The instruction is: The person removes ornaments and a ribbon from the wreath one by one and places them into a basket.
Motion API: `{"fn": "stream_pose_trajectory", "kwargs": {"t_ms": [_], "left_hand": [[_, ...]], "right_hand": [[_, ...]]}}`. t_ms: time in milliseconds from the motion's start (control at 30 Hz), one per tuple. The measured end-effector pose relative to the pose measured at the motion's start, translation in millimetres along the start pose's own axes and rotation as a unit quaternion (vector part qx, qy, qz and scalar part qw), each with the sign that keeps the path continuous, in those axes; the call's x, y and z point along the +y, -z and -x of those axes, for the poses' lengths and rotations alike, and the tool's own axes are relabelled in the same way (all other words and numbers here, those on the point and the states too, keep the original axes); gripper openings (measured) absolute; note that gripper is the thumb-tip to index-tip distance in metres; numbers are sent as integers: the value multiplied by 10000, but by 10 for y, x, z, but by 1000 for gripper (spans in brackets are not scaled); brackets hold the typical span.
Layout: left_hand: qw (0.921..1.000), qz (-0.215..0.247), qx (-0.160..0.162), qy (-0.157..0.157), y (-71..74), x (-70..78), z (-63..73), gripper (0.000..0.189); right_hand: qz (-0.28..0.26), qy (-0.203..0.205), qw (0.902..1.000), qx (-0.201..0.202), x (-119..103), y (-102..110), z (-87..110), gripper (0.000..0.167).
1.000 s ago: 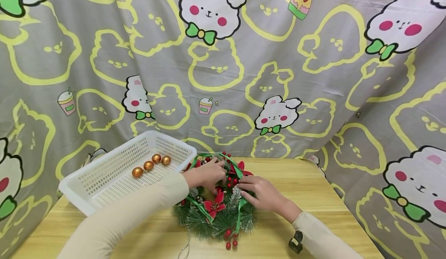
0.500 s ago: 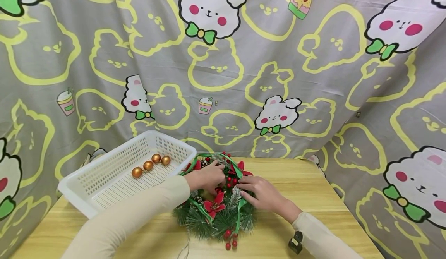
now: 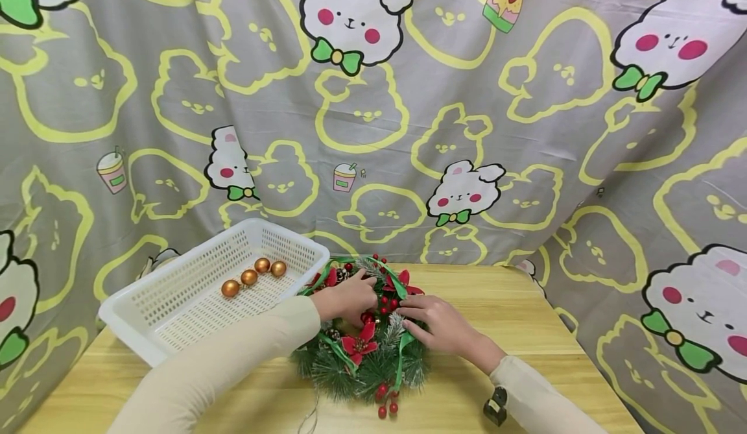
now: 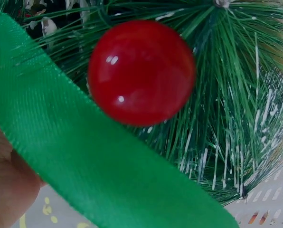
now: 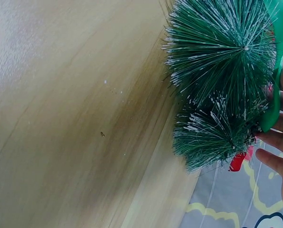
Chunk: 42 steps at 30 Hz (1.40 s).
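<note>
A green pine Christmas wreath with red flowers, frosted sprigs and red berries lies on the table. My left hand reaches down into its middle, and its fingertips are hidden. Right by those fingers sits a shiny red ball. A large red berry and a green ribbon fill the left wrist view, with part of the hand at the edge. On the wreath's right side rests my right hand, fingers fairly straight and touching the greenery beside a green ribbon.
At the left stands a white perforated basket with several gold balls inside. A thin string lies in front of the wreath on the wooden table. A patterned curtain hangs behind.
My left hand shifts very slightly and its fingers draw in over the wreath's middle. My right hand, the wreath and the basket stay where they were.
</note>
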<state>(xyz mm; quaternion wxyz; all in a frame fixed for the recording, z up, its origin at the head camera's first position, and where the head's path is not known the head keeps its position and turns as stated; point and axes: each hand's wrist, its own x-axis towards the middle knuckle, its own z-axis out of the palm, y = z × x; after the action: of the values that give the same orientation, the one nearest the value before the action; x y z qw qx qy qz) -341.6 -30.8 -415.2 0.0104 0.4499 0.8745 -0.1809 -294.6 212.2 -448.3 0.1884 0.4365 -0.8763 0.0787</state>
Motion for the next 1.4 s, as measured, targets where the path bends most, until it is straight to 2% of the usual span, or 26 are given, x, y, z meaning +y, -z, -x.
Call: {"fn": "stream_pose_trajectory", "kwargs": {"t_ms": [233, 500, 700, 867, 1100, 1400], "left_hand": [[9999, -10, 55, 91, 5, -29, 17, 18], [9995, -123, 257, 99, 58, -67, 82, 20], [9992, -58, 378, 151, 69, -120, 102, 22], [9984, 28, 542, 137, 88, -157, 133, 27], [9980, 52, 610, 125, 161, -219, 197, 39], [9943, -43, 1059, 128, 232, -313, 305, 22]], "right_hand": [[-22, -25, 10000, -8, -19, 2, -3, 31], [-55, -20, 10000, -27, -31, 5, -6, 31], [-60, 12, 9999, 90, -26, -9, 1, 30], [-20, -2, 9999, 139, -21, -16, 2, 30], [-4, 49, 9997, 241, -12, -30, 10, 29], [19, 102, 9996, 259, -8, -43, 10, 28]]}}
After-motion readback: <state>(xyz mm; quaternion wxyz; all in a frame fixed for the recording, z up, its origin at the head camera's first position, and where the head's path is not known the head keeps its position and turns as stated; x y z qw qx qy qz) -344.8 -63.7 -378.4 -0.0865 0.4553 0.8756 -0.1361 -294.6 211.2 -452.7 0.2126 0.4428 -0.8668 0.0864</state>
